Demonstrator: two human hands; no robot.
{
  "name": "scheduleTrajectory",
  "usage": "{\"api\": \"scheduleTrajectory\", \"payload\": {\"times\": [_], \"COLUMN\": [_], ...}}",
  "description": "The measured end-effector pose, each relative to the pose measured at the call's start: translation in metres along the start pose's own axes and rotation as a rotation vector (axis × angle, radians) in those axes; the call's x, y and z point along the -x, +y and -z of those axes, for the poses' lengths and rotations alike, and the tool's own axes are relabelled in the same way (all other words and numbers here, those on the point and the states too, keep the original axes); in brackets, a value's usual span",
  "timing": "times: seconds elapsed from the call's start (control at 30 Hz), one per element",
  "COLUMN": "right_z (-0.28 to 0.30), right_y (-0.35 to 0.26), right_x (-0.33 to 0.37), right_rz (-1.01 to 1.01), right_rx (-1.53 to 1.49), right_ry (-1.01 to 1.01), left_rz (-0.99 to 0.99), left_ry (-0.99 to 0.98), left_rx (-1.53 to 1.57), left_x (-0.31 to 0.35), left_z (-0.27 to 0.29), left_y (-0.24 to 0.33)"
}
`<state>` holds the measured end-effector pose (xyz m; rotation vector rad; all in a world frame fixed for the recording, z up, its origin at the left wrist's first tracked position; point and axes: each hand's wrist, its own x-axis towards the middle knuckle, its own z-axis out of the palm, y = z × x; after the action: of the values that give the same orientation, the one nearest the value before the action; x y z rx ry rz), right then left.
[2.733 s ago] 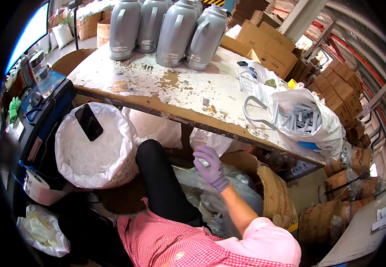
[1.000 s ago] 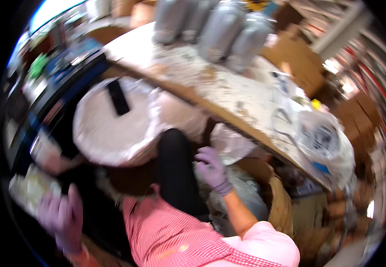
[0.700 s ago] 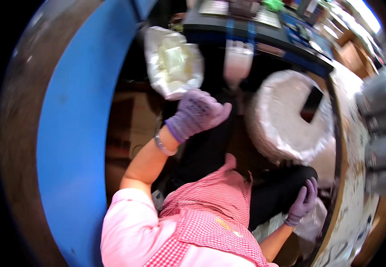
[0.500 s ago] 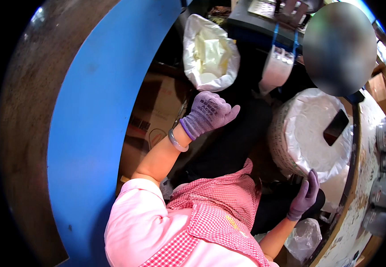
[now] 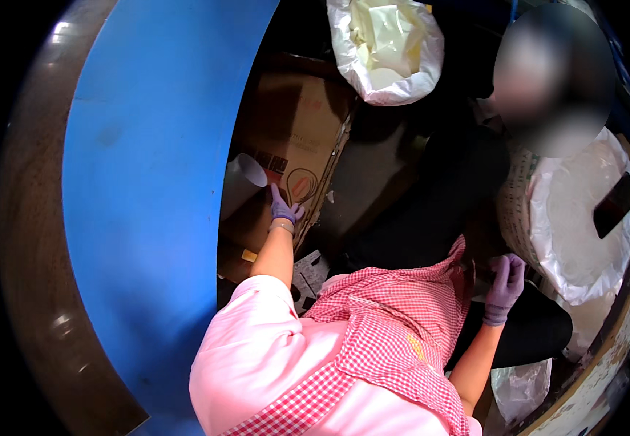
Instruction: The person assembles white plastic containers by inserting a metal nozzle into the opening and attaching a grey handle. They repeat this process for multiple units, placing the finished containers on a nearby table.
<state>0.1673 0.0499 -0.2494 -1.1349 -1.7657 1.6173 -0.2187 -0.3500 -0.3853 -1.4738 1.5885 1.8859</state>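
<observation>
2 gloved hands in view: L hand (image 5: 286, 209) w/ index stretched out & the other fingers spread off it — nothing seen gripped; R hand (image 5: 505, 285) w/ fingers bent, close together, can't tell if they pinch anything. 1 white cylinder (image 5: 239, 183) lies tilted just up-left of the L fingertips, round end on their side; can't tell if they touch it. Behind those fingers, 1 cardboard box (image 5: 304, 116); farther left of them, 1 blue panel (image 5: 155, 152). Well above & right of the L fingers, 1 open white bag (image 5: 389, 96) w/ pale yellowish contents. Right of the R fingers, 1 lg white sack (image 5: 522, 207), pale contents, 1 black phone (image 5: 615, 205) on top — & below that hand, 1 crumpled clear plastic bag (image 5: 522, 389).
</observation>
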Motion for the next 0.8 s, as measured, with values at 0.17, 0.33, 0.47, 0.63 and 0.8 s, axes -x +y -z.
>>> {"api": "scheduleTrajectory", "payload": {"times": [0.17, 0.33, 0.47, 0.63, 0.8], "right_z": [0.004, 0.014, 0.018, 0.008, -0.027], "right_y": [0.017, -0.005, -0.027, -0.069, -0.115], "right_x": [-0.005, -0.008, -0.01, -0.001, 0.01], "right_rz": [0.01, 0.064, 0.145, 0.135, -0.002], "right_rx": [0.098, 0.295, 0.424, 0.252, -0.137], "right_ry": [-0.018, -0.014, 0.014, 0.039, -0.13], "left_rz": [-0.305, -0.468, -0.491, -0.442, -0.593], "left_ry": [0.324, 0.495, 0.418, 0.312, -0.119], "left_rx": [-0.445, -0.165, 0.005, 0.195, 0.034], "left_x": [-0.025, -0.047, -0.061, -0.047, -0.01], "left_z": [0.023, -0.009, 0.006, 0.026, 0.036], "left_y": [0.001, 0.034, 0.039, 0.019, -0.015]}}
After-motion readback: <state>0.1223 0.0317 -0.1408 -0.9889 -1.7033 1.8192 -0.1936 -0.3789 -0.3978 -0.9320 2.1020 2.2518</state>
